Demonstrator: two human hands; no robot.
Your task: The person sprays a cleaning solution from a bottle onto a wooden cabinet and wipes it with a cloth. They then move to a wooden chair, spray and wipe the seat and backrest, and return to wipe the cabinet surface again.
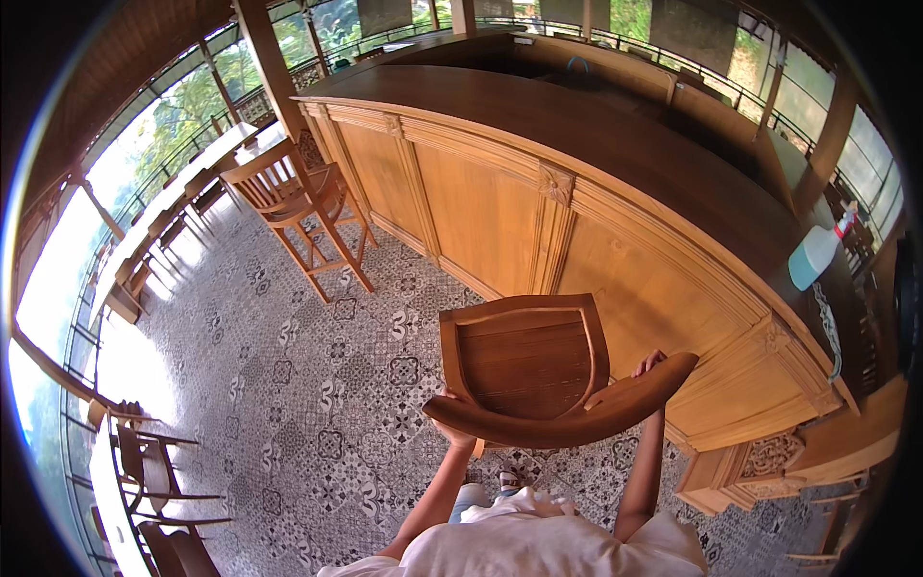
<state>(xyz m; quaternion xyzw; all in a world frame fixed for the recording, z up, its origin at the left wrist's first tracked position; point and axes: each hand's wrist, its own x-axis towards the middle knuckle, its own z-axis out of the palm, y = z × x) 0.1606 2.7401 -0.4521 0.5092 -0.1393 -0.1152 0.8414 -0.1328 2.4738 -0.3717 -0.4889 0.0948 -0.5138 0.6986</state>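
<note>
A wooden bar chair (533, 360) stands right in front of me, its curved backrest towards my body and its seat towards the counter. My left hand (454, 425) grips the left end of the backrest, with the fingers partly hidden behind the wood. Near the right end, my right hand (649, 363) holds the backrest from its far side; only some fingers show over the edge. The chair's legs are mostly hidden under the seat. On the right end of the dark counter top (577, 115) are a spray bottle with green-blue liquid (811, 256) and a patterned cloth (827, 332).
The panelled wooden counter front (476, 209) curves along the far side and right. Another slatted bar chair (296, 195) stands by its left end. Long tables with chairs (155, 223) line the railing at left; more chairs (155, 469) are at lower left. The floor is patterned tile (288, 404).
</note>
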